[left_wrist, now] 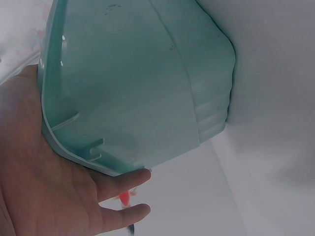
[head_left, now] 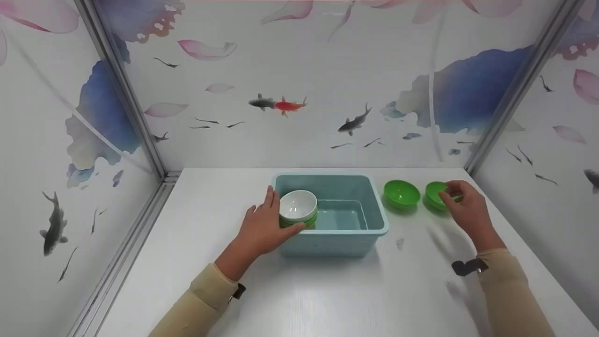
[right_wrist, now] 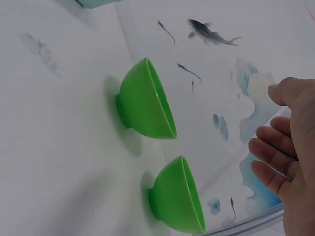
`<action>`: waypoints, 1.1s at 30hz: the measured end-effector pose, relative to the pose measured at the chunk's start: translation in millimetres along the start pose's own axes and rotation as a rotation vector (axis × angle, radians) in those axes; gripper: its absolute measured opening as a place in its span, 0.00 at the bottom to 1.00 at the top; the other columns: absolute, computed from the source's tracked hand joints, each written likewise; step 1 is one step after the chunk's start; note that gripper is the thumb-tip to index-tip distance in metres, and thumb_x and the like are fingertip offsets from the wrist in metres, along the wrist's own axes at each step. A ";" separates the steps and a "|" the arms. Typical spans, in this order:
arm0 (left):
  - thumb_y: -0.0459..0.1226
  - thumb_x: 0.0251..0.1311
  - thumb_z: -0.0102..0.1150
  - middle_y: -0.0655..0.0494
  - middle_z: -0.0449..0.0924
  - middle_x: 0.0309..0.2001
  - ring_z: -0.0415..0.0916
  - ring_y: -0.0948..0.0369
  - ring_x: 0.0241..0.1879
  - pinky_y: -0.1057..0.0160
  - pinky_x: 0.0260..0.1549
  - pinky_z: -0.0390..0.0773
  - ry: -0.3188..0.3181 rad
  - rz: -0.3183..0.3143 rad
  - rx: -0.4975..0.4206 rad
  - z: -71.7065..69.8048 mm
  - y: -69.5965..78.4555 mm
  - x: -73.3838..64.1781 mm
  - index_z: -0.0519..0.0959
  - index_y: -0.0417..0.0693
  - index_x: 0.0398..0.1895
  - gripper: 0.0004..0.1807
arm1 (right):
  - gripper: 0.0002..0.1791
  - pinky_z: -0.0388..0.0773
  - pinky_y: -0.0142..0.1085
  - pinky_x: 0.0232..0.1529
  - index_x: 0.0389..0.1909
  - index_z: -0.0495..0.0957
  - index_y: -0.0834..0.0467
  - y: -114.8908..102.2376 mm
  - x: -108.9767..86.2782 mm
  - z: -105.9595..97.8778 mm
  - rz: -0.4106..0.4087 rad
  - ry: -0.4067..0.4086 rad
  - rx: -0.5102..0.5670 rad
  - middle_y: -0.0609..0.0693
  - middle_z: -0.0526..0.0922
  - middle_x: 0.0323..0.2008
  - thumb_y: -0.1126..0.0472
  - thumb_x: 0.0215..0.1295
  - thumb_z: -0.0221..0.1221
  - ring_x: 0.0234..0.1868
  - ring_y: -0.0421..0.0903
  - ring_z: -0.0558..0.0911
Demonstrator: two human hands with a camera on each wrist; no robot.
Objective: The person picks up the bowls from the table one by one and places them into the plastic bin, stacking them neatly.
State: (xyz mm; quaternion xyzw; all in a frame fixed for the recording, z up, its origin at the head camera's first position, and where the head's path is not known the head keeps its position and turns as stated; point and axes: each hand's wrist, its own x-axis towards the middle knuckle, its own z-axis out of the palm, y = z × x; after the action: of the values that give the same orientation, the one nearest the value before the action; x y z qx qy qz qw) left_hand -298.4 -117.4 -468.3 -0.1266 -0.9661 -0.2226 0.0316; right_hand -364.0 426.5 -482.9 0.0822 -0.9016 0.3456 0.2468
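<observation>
My left hand (head_left: pixel 262 229) rests at the near left corner of a light blue-green plastic basin (head_left: pixel 327 244). Its thumb lies along the front rim and its fingers reach up the left side. The left wrist view shows two straight fingers (left_wrist: pixel 125 183) beyond the basin's rim. Inside the basin, beside this hand, a white bowl (head_left: pixel 298 205) sits on top of green bowls (head_left: pixel 310 222). My right hand (head_left: pixel 470 213) hovers at a green bowl (head_left: pixel 434 195) on the right. In the right wrist view its relaxed fingers (right_wrist: pixel 275 147) are apart from both green bowls and hold nothing.
A second green bowl (head_left: pixel 401 194) stands upright between the basin and the right-hand bowl. White panels with painted fish and petals (head_left: pixel 299 131) enclose the white table (head_left: pixel 327 299) at the back and sides. Metal posts (head_left: pixel 135 107) mark the corners.
</observation>
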 end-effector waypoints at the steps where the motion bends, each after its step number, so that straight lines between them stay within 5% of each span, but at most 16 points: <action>1: 0.79 0.66 0.53 0.41 0.40 0.91 0.62 0.46 0.83 0.36 0.80 0.56 -0.001 0.001 -0.001 0.4 -0.3 0.2 0.47 0.37 0.91 0.70 | 0.23 0.72 0.25 0.47 0.64 0.78 0.71 2.1 -1.0 0.4 0.013 0.005 -0.006 0.66 0.85 0.51 0.58 0.82 0.66 0.53 0.52 0.83; 5: 0.79 0.65 0.54 0.42 0.40 0.91 0.62 0.46 0.83 0.36 0.81 0.55 0.001 -0.004 -0.004 1.9 -1.6 1.5 0.47 0.37 0.91 0.70 | 0.26 0.75 0.37 0.51 0.66 0.75 0.73 10.2 -3.2 3.1 0.049 0.037 -0.044 0.71 0.82 0.55 0.57 0.81 0.66 0.57 0.66 0.82; 12: 0.79 0.65 0.54 0.42 0.39 0.91 0.61 0.46 0.84 0.36 0.81 0.54 0.000 -0.006 0.002 1.7 -1.8 2.8 0.47 0.37 0.91 0.70 | 0.36 0.73 0.65 0.59 0.69 0.70 0.78 28.4 -3.1 9.0 0.106 0.092 -0.100 0.77 0.77 0.57 0.53 0.78 0.69 0.60 0.73 0.78; 18: 0.81 0.64 0.52 0.42 0.39 0.91 0.60 0.47 0.84 0.36 0.81 0.54 -0.001 -0.004 -0.004 1.5 -1.1 1.7 0.47 0.37 0.91 0.71 | 0.47 0.70 0.68 0.65 0.74 0.64 0.79 45.1 -5.5 14.5 0.206 0.090 -0.106 0.78 0.73 0.63 0.46 0.77 0.70 0.65 0.74 0.74; 33: 0.81 0.64 0.52 0.41 0.41 0.91 0.64 0.46 0.82 0.36 0.79 0.58 0.012 0.006 0.009 3.2 -2.2 1.4 0.48 0.37 0.90 0.71 | 0.70 0.59 0.68 0.78 0.83 0.41 0.80 75.9 -5.4 26.5 0.487 -0.079 0.035 0.83 0.55 0.77 0.29 0.73 0.66 0.78 0.79 0.61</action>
State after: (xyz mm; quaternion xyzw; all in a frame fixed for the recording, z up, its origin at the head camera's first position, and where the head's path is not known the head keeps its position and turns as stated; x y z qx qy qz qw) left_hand -300.3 -117.6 -472.0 -0.1280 -0.9665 -0.2190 0.0387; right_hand -393.8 465.5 -546.8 -0.1197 -0.8977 0.4070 0.1191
